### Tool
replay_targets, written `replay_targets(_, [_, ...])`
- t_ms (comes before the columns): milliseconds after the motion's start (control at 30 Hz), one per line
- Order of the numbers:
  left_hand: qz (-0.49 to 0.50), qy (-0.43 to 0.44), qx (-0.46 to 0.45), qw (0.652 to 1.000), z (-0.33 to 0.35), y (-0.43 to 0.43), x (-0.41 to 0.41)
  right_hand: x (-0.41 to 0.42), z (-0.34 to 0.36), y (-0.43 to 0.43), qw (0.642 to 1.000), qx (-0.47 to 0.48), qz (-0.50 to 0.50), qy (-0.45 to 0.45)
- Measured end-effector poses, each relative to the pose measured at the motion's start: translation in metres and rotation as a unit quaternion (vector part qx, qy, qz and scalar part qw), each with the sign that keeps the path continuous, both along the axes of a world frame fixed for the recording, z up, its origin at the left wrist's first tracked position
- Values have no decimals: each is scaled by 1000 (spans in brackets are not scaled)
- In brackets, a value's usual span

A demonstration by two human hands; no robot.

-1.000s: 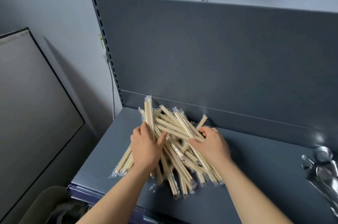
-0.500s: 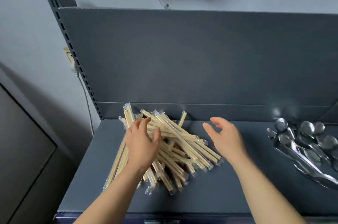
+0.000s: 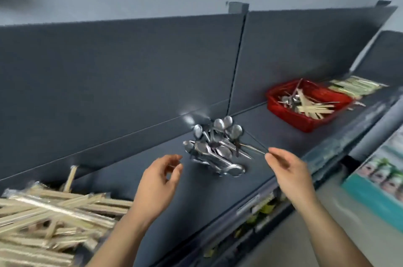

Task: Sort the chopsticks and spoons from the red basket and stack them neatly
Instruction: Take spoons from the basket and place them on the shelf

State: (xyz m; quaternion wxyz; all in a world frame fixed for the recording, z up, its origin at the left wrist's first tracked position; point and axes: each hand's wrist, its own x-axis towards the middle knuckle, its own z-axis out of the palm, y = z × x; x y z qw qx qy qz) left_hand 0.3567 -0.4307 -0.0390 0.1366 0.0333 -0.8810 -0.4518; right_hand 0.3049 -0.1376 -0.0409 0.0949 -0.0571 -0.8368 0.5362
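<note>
A heap of wrapped wooden chopsticks lies at the lower left of the dark shelf. A pile of metal spoons sits mid-shelf. Further right stands the red basket, with several spoons and chopsticks inside. My left hand hovers just left of the spoon pile, fingers loosely curled, holding nothing. My right hand hovers to the pile's right, fingers relaxed and empty. The frame is motion-blurred.
More wrapped chopsticks lie behind the basket at the far right. The shelf's back panel rises behind everything. Below the front edge is a lower shelf with packets, and printed boxes at the right.
The view has swung right from the chopstick heap to the spoons and basket. My left hand has come off the chopsticks, and both hands have moved right to flank the spoon pile.
</note>
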Motion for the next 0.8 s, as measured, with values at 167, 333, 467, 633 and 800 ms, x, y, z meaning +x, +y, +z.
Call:
replay_targets(167, [-49, 6, 10, 999, 1, 107, -59, -22, 3, 120, 998, 42, -44, -8])
replay_targets(333, [-79, 19, 15, 997, 0, 207, -116, -59, 7, 220, 996, 64, -66, -7])
replay_targets(467, [-93, 16, 10, 995, 0, 270, -157, -95, 8, 279, 993, 83, -83, -2])
replay_targets(633, [-107, 20, -32, 993, -1, 322, -215, -150, -2, 331, 991, 115, -70, -8])
replay_targets(800, [-109, 33, -73, 991, 1, 357, -291, -226, -2, 371, 984, 176, -33, -9])
